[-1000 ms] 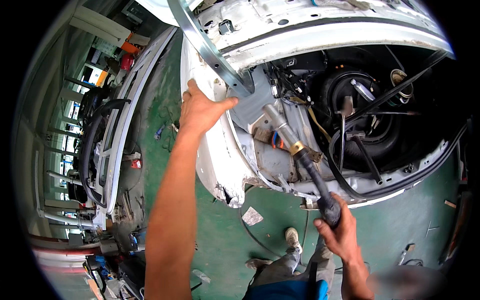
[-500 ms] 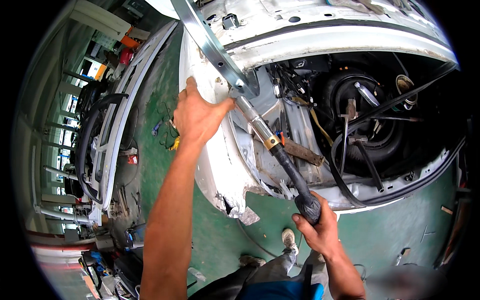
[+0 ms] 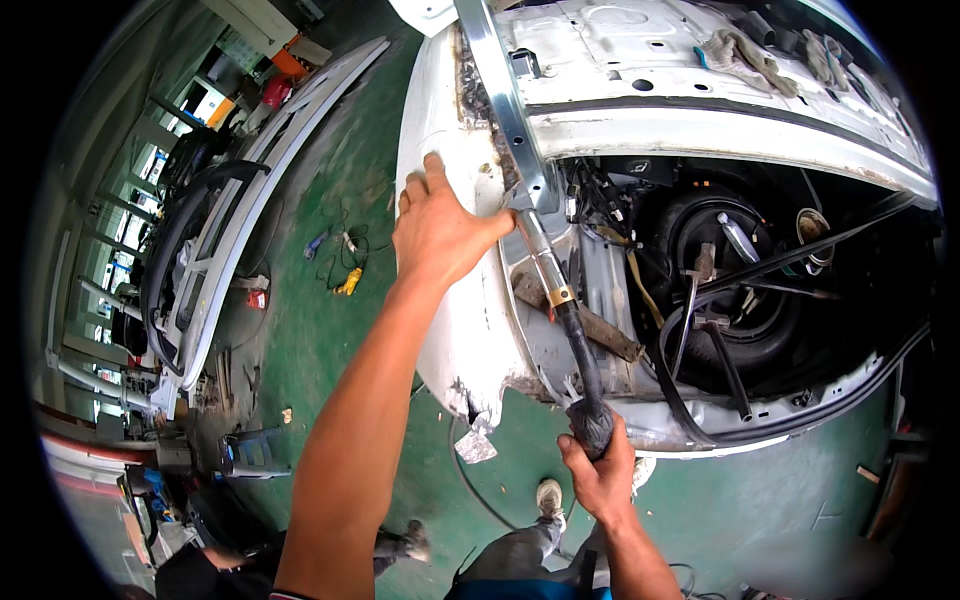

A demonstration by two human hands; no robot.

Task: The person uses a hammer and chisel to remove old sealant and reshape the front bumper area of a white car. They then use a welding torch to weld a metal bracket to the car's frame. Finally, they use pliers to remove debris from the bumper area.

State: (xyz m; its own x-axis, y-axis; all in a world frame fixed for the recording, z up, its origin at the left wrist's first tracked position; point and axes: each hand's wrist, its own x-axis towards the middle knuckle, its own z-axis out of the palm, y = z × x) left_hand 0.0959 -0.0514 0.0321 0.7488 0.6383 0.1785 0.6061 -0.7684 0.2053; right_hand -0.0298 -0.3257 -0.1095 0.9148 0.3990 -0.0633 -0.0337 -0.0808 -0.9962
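Black and bare metal, a torch-like tool [image 3: 579, 340] slants over the corner of a white car's open boot [image 3: 770, 428], its nozzle just beside the lower end of a steel bar [image 3: 508, 112]. The right hand [image 3: 605, 478] is wrapped round the tool's taped handle, presumably so the tip can be aimed from below. The left hand [image 3: 440, 240] is spread, gripping nothing, over the white body panel [image 3: 465, 340], probably bracing there; whether its thumb touches the nozzle is hard to tell. Hammers [image 3: 728, 370] lie inside the boot, seemingly kept within reach. Gloves [image 3: 738, 62] rest on pale, scuffed metal beyond. A green floor [image 3: 340, 390], stained and dusty, runs below, and a long white car part [image 3: 335, 90] stands along the workshop's left side.
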